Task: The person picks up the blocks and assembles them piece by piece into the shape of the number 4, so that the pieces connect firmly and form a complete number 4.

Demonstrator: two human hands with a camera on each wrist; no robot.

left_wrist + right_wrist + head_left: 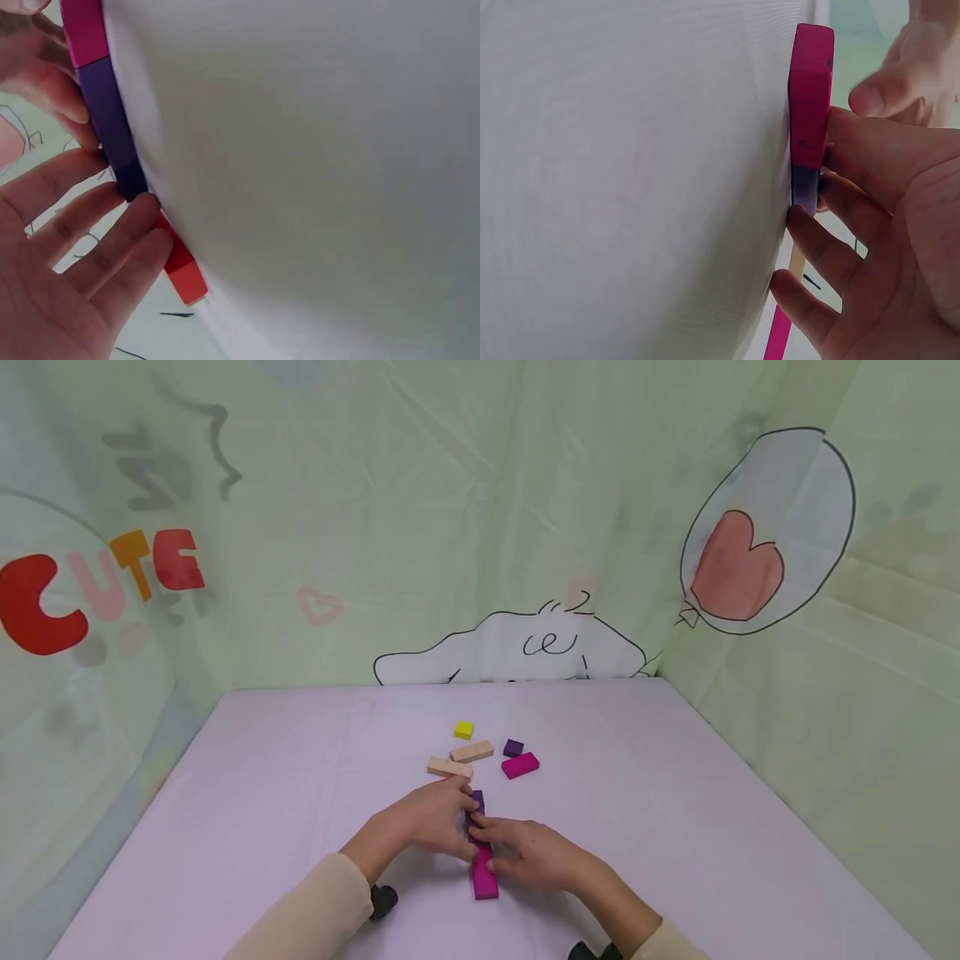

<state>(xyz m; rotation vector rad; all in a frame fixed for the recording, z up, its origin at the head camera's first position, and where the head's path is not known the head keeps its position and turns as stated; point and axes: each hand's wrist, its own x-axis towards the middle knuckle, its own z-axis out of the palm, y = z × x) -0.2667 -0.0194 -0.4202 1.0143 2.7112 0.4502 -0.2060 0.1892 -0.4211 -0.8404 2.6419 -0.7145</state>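
Observation:
A magenta block point(485, 878) and a dark purple block point(478, 799) lie end to end in a line on the table, pointing away from me. My left hand point(435, 817) touches the row's left side with fairly straight fingers. From the right, my right hand point(542, 853) rests its fingertips and thumb along the magenta and purple blocks. A red block point(184, 274) sits past the purple end, beside my left fingertips; in the head view my left hand mostly hides it. Parts of the purple stretch are covered by fingers.
Beyond the hands lie two plain wooden blocks point(472, 752), a small yellow block point(464, 729), a small dark purple block point(513, 747) and another magenta block point(521, 765). The white table point(300, 760) is bordered by printed curtains point(450, 527) at the back and sides.

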